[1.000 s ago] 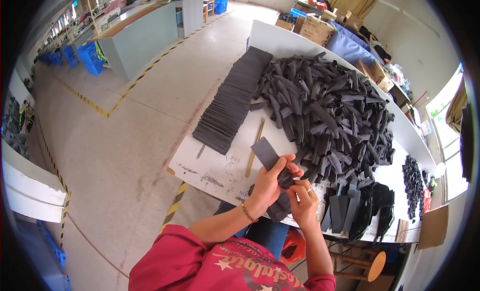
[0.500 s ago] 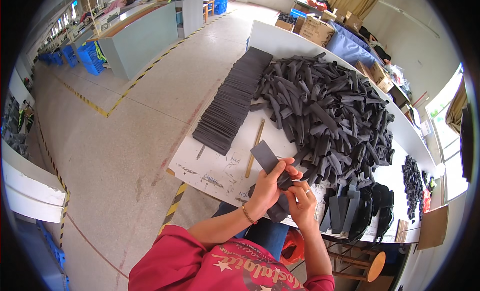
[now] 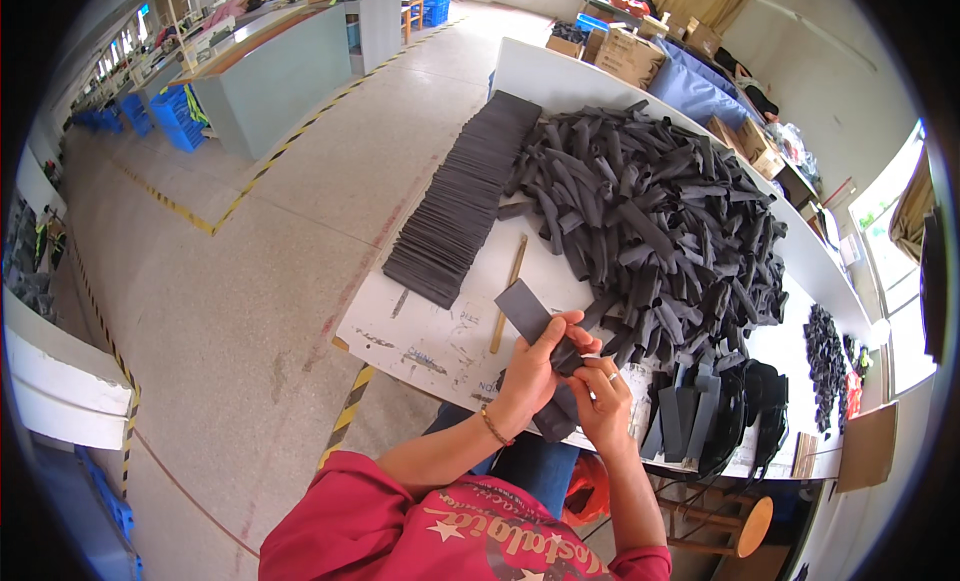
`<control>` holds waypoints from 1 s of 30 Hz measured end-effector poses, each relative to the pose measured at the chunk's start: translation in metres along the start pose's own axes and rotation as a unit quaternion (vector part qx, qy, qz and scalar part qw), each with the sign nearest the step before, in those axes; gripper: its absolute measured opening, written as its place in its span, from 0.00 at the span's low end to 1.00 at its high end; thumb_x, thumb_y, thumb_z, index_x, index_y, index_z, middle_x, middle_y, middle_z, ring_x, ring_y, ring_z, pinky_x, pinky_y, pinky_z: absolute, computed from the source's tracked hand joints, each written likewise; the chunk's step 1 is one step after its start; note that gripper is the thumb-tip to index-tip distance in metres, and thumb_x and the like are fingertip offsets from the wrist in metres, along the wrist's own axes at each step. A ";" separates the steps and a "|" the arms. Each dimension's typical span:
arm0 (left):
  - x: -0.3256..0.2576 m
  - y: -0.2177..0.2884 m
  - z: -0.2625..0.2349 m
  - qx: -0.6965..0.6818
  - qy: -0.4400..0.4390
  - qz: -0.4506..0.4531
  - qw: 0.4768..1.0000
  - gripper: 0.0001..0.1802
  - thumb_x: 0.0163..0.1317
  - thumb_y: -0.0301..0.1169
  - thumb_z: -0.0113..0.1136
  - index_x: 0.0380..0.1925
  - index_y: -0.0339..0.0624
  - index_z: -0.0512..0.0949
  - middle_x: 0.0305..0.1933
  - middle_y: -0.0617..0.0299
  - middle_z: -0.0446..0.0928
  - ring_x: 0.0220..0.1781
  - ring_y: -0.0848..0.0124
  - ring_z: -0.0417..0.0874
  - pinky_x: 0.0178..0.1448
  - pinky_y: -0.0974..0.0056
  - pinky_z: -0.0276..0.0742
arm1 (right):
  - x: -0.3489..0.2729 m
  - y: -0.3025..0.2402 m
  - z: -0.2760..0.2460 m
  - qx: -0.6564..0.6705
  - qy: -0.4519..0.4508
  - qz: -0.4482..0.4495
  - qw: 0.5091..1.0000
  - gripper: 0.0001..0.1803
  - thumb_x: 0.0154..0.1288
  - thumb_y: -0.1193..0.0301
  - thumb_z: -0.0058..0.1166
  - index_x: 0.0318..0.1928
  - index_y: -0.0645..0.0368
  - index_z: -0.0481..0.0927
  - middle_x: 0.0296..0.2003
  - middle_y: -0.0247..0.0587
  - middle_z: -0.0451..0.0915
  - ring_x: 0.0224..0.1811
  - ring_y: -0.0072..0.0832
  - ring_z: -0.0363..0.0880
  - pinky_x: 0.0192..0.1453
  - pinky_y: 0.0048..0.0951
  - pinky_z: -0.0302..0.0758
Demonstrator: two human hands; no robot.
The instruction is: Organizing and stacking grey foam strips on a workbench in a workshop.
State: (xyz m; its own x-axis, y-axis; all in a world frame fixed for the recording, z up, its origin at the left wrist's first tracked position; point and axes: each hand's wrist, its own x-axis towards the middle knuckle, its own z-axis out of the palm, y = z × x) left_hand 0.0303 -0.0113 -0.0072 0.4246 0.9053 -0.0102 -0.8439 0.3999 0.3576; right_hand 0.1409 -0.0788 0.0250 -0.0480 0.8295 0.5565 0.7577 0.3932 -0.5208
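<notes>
Both hands are holding a dark grey strip [image 3: 528,316] at the worktop's [image 3: 420,341] near edge, pose barely changing since a second ago.
Left hand [image 3: 528,376] fingers are closing round the strip's middle; right hand [image 3: 603,401] fingers are pinching its lower end, which they partly hide. Big heap of strips [image 3: 660,231] and flat stacked row [image 3: 460,201] are lying behind; brown cardboard boxes [image 3: 625,51] are sitting at the far end.

Big heap of dark foam strips [image 3: 660,231] on white table [image 3: 420,341]; flat row of stacked dark sheets [image 3: 465,196] just left of heap; wooden stick [image 3: 508,293] lies between them. Smaller dark pile [image 3: 825,366] at far right. Cardboard boxes [image 3: 625,51] at table's far end. Blue crates [image 3: 175,116] across floor, beside grey counter [image 3: 290,66]. Round wooden stool [image 3: 745,526] under table
</notes>
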 end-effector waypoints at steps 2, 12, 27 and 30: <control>0.001 0.003 0.000 -0.003 0.000 -0.009 1.000 0.19 0.73 0.38 0.51 0.53 0.33 0.74 0.37 0.55 0.81 0.45 0.59 0.84 0.55 0.56 0.79 | -0.001 -0.004 0.001 -0.004 0.003 0.013 1.000 0.09 0.52 0.84 0.63 0.34 0.65 0.79 0.36 0.47 0.79 0.36 0.38 0.80 0.39 0.31 0.76; 0.004 0.022 0.012 0.135 -0.004 0.103 0.985 0.22 0.75 0.42 0.47 0.55 0.33 0.72 0.46 0.48 0.82 0.56 0.50 0.81 0.66 0.49 0.72 | -0.001 -0.016 0.038 0.390 0.187 0.286 0.855 0.08 0.62 0.78 0.64 0.30 0.66 0.76 0.44 0.37 0.72 0.42 0.18 0.70 0.44 0.19 0.74; 0.006 0.027 0.002 0.107 -0.096 0.040 0.989 0.20 0.75 0.38 0.46 0.57 0.35 0.71 0.54 0.45 0.79 0.66 0.48 0.73 0.73 0.48 0.62 | 0.009 -0.021 0.019 0.418 0.114 0.369 0.822 0.11 0.69 0.69 0.58 0.35 0.67 0.81 0.27 0.30 0.79 0.30 0.16 0.74 0.37 0.20 0.72; 0.010 0.023 0.002 0.051 -0.080 0.007 0.995 0.21 0.75 0.40 0.46 0.58 0.35 0.70 0.56 0.46 0.78 0.65 0.49 0.73 0.73 0.47 0.62 | 0.001 -0.024 0.021 0.388 0.166 0.343 0.839 0.05 0.65 0.75 0.62 0.36 0.64 0.82 0.27 0.33 0.79 0.30 0.18 0.76 0.34 0.21 0.72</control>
State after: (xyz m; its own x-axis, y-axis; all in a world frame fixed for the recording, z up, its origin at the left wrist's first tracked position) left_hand 0.0153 0.0063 0.0034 0.4671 0.8728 0.1413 -0.8154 0.3634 0.4506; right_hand 0.1092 -0.0788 0.0249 0.5083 0.8604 0.0361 -0.1250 0.1152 -0.9855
